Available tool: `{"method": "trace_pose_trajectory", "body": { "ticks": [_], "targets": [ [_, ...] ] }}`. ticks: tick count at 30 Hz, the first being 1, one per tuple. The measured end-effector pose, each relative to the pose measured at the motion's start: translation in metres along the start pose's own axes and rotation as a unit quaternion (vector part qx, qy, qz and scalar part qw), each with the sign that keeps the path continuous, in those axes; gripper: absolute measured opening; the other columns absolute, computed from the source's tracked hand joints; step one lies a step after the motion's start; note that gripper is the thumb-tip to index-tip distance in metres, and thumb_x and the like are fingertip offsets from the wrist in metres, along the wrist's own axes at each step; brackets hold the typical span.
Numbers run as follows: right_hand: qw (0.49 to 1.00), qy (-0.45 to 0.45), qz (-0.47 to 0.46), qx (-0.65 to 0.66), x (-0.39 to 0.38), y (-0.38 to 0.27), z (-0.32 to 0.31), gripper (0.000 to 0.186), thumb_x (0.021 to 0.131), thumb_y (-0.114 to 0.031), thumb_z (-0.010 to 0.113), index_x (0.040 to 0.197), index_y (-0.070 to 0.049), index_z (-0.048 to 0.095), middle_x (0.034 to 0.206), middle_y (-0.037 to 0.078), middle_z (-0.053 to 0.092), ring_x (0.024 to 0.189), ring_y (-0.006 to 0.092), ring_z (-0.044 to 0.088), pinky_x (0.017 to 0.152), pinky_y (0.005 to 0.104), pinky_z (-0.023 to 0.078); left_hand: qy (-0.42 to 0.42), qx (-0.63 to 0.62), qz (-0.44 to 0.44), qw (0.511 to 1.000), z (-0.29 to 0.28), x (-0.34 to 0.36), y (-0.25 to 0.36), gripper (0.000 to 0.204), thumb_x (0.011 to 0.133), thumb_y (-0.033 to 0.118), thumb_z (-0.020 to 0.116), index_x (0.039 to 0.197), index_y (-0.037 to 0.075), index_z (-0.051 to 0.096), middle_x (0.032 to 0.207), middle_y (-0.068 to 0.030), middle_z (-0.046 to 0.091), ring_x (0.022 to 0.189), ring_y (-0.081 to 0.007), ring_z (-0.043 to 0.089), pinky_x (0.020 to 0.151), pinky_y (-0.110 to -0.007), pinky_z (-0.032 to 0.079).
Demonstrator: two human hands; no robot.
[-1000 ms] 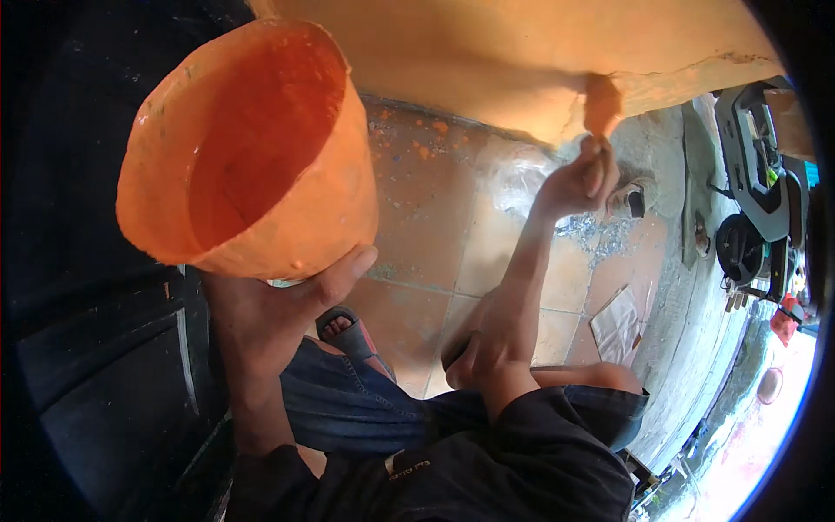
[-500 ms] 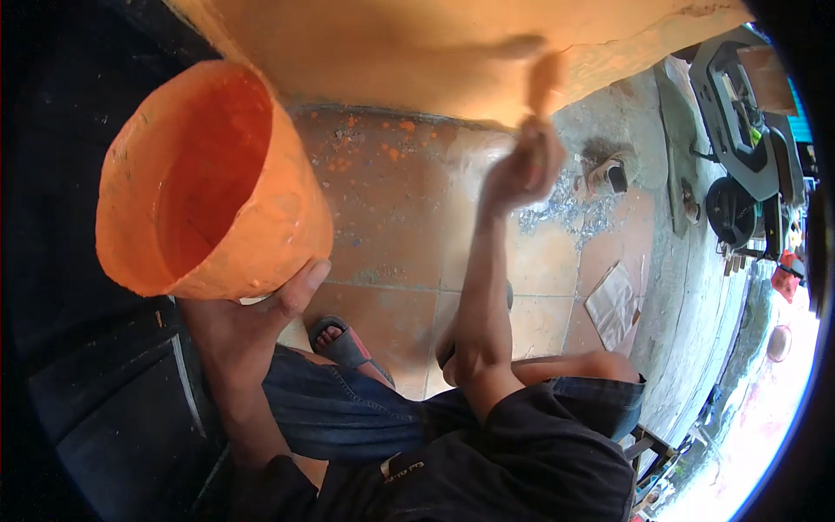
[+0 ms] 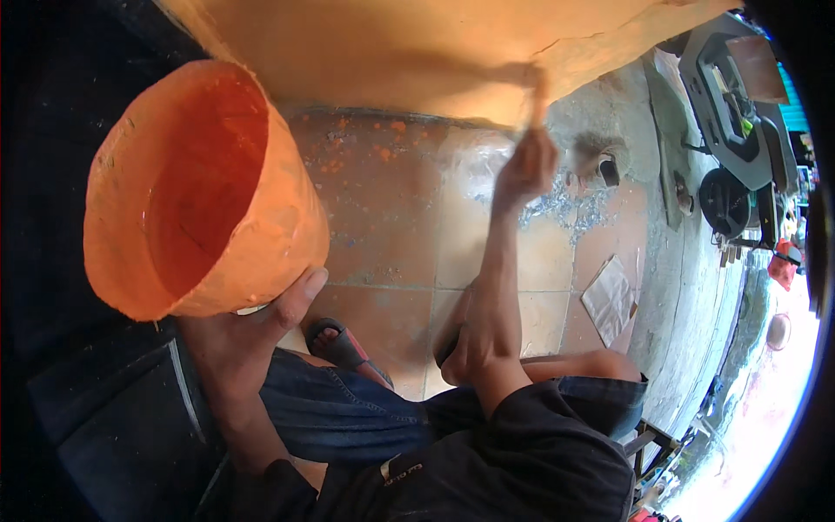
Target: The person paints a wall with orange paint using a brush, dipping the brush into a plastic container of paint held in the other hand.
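Observation:
My left hand (image 3: 243, 339) grips an orange, paint-coated bucket (image 3: 287, 235) from below, its open top tilted toward me and orange paint inside. My right hand (image 3: 526, 165) is closed on a paintbrush (image 3: 539, 100), blurred and orange, held up against the lower part of an orange-painted wall (image 3: 409, 35). The brush's shadow falls on the wall just left of its tip. A ragged crack runs along the wall to the right of the brush.
A black door (image 3: 78, 383) is at my left. Below the wall lie speckled floor tiles (image 3: 365, 235), a pale flat sheet (image 3: 609, 300) and a small dark-and-light object (image 3: 607, 167). A grey-and-black vehicle (image 3: 722, 122) stands at the right. My sandalled foot (image 3: 344, 352) is below.
The bucket in my left hand has moved left and slightly down. My right hand has shifted left with the brush, which has risen along the wall. The view takes in less wall.

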State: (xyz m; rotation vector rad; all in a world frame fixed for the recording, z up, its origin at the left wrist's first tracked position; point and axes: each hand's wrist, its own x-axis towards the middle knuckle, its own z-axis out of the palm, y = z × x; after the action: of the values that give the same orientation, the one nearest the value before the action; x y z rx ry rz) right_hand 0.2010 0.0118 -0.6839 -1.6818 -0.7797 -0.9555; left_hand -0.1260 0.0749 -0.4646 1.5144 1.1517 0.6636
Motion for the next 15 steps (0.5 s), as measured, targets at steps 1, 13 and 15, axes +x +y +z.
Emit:
{"method": "trace_pose_trajectory", "body": {
  "ticks": [1,13,15],
  "targets": [
    [0.999,0.029,0.002,-0.014,0.013,-0.001,-0.005,0.014,0.085,-0.002,0.062,0.098,-0.002,0.068,0.098,0.014,0.063,0.091,0.0253,0.061,0.074,0.0322,0.051,-0.001,0.014,-0.006,1.000,0.002,-0.002,-0.001,0.079,0.067,0.011,0.079,0.132,0.000,0.035,0.125,-0.0141,0.048,0.113,-0.0244,0.052,0.099,-0.039,0.043],
    [0.998,-0.045,0.043,0.029,-0.005,0.012,0.007,0.010,0.084,-0.004,0.060,0.093,0.000,0.066,0.094,0.014,0.065,0.087,0.0274,0.062,0.077,0.0348,0.049,0.056,-0.046,0.064,0.995,0.002,-0.001,-0.002,0.058,0.064,0.001,0.080,0.114,-0.003,0.052,0.107,-0.0132,0.062,0.095,-0.0194,0.062,0.082,-0.033,0.051],
    [0.990,0.055,0.093,0.095,0.002,0.023,0.002,0.010,0.085,-0.003,0.060,0.090,0.003,0.065,0.091,0.012,0.066,0.082,0.0236,0.062,0.073,0.0331,0.050,0.050,-0.026,0.051,0.997,0.003,-0.003,0.002,0.060,0.064,0.001,0.080,0.116,-0.003,0.050,0.108,-0.0131,0.061,0.096,-0.0196,0.062,0.084,-0.033,0.050]
  ]
}}
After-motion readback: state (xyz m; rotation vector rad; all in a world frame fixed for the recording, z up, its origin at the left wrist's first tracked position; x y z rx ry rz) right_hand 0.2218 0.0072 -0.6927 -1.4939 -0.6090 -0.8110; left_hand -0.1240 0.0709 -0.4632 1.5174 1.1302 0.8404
